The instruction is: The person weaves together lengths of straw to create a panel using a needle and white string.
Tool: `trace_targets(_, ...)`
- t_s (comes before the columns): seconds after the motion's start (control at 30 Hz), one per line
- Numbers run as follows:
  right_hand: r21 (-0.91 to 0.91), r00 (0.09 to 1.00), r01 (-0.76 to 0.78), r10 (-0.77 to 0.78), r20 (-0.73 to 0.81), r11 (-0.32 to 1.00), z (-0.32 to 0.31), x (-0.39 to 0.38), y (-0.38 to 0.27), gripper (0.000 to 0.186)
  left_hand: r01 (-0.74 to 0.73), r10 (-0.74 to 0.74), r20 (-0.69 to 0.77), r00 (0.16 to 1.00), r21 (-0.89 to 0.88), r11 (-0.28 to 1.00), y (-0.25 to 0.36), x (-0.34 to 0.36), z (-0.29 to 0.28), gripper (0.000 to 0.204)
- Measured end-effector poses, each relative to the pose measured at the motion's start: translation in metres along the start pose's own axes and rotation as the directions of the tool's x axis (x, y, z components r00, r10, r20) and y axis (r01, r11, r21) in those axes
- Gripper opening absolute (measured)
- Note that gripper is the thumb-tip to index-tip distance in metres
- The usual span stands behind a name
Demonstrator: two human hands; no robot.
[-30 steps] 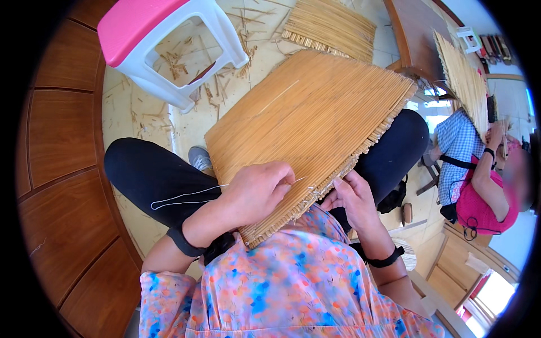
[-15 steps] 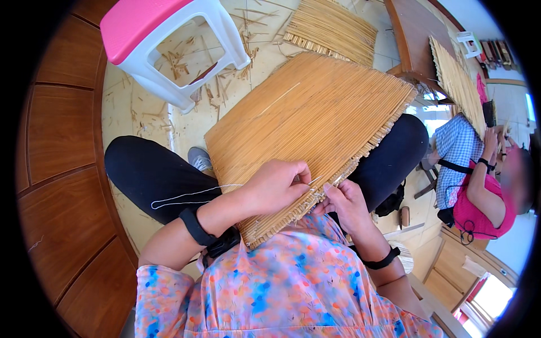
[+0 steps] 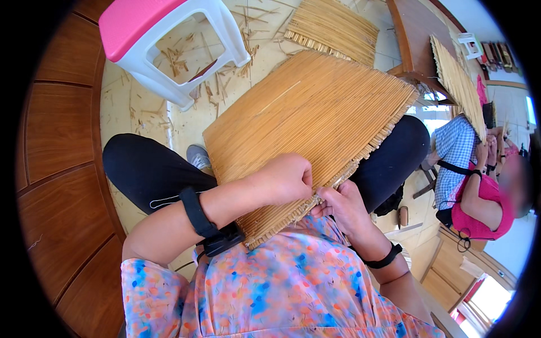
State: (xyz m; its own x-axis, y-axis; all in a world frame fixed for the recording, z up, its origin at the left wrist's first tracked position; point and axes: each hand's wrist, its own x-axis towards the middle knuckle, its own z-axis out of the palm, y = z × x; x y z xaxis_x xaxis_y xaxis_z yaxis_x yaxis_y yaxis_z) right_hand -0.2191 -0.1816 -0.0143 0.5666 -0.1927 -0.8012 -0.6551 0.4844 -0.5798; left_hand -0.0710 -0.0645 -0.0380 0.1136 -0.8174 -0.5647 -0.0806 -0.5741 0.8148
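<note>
A mat of thin tan stalks (image 3: 315,107), bound side by side, lies slanted across my lap. My left hand (image 3: 288,179) rests over its near part with the fingers curled in; what they pinch is hidden. My right hand (image 3: 342,207) grips the mat's rough near edge, thumb on top and fingers curled below. The two hands almost meet at that edge. A loop of white thread (image 3: 164,201) lies over my left thigh and passes out of sight behind my left forearm.
A white stool with a pink seat (image 3: 186,62) stands far left among straw scraps. Another stalk mat (image 3: 335,28) lies on the floor beyond. Wooden drawers (image 3: 59,132) line the left. At right, a person in pink (image 3: 482,203) sits by a third mat (image 3: 457,84) leaning on a wooden table (image 3: 417,42).
My left hand has turned over and its fingers have curled in, closer to my right hand. The thread loop beside my left forearm has shortened. My right hand stays at the mat's edge.
</note>
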Motion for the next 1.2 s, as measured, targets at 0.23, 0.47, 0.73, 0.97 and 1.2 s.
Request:
trace_targets(0.23,-0.007,1.000,0.005,-0.004,0.014,1.000,-0.003,0.002,0.006,0.021,-0.017,0.015,0.027,1.000,0.054,0.998,0.001,0.001,-0.004,0.018)
trace_targets(0.47,-0.004,1.000,-0.028,0.028,0.006,1.000,-0.001,0.002,0.001,0.019,0.041,-0.035,0.081,0.996,-0.079,0.996,0.000,-0.004,-0.010,0.014)
trace_targets(0.73,0.028,0.999,-0.032,0.032,0.008,0.999,-0.002,0.001,0.002,0.022,0.039,-0.012,0.113,0.994,-0.240,0.970,-0.004,0.001,-0.010,0.011)
trace_targets(0.97,0.019,0.999,-0.032,0.031,0.015,0.999,-0.001,0.000,0.002,0.022,0.066,-0.045,0.105,0.993,-0.213,0.975,0.000,0.001,-0.009,0.011)
trace_targets(1.2,0.019,0.999,0.022,-0.022,0.025,1.000,-0.001,0.001,0.006,0.021,0.034,-0.017,0.140,0.990,-0.118,0.992,0.004,0.004,-0.012,0.011)
